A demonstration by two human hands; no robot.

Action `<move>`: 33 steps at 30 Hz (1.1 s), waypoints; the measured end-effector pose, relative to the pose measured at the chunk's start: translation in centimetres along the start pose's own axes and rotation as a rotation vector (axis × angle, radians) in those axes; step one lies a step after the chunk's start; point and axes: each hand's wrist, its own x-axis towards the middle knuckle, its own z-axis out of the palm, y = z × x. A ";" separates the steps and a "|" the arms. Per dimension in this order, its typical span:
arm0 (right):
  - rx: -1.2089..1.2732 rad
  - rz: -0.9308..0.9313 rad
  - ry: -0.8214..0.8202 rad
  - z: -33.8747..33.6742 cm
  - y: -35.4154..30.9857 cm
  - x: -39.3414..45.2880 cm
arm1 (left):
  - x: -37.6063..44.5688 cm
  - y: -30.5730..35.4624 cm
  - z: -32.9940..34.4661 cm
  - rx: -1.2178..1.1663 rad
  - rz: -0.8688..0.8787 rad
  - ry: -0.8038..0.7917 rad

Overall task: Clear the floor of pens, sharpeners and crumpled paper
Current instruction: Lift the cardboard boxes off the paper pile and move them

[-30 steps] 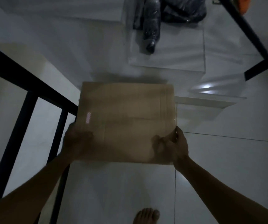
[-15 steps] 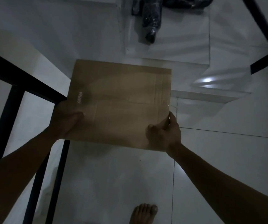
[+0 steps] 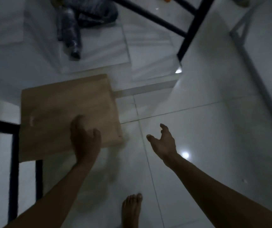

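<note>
A flat brown cardboard piece (image 3: 63,109) hangs above the white tiled floor at the left. My left hand (image 3: 84,140) grips its near edge, thumb on top. Off to the right, my right hand (image 3: 163,142) hovers over the floor with its fingers spread and nothing in it, a hand's width from the cardboard's right corner. No pens, sharpeners or crumpled paper show near my hands; small specks at the top edge are too blurred to name.
A black metal frame (image 3: 13,162) stands at the left, under the cardboard. Black table legs (image 3: 188,32) cross the top right. A dark plastic-wrapped bundle (image 3: 72,30) lies on white slabs (image 3: 99,51) ahead. My bare foot (image 3: 132,209) is at the bottom.
My right hand let go of the cardboard and moved right, opening. My left hand shifted from the left edge to the near edge. The view swung right.
</note>
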 end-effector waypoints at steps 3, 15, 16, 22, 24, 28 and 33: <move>0.084 0.039 0.101 -6.2 4.2 -2.4 | -7.0 6.3 5.5 -0.191 0.138 -0.193; 0.451 0.262 0.580 -29.8 30.8 -16.3 | -40.6 28.3 15.2 -0.341 0.409 -0.737; 0.479 0.289 0.616 -31.4 33.3 -17.8 | -43.6 29.6 15.7 -0.334 0.450 -0.783; 0.614 0.421 0.796 -38.2 48.2 -25.2 | -60.1 33.4 20.3 -0.279 0.671 -1.044; 0.649 0.474 0.855 -39.6 53.3 -27.3 | -65.5 33.8 21.9 -0.250 0.727 -1.129; 0.671 0.582 0.926 -41.2 63.5 -30.7 | -75.9 33.5 24.8 -0.202 0.789 -1.293; 0.603 0.734 1.015 -43.1 76.5 -33.4 | -87.0 31.8 30.5 0.025 0.868 -1.488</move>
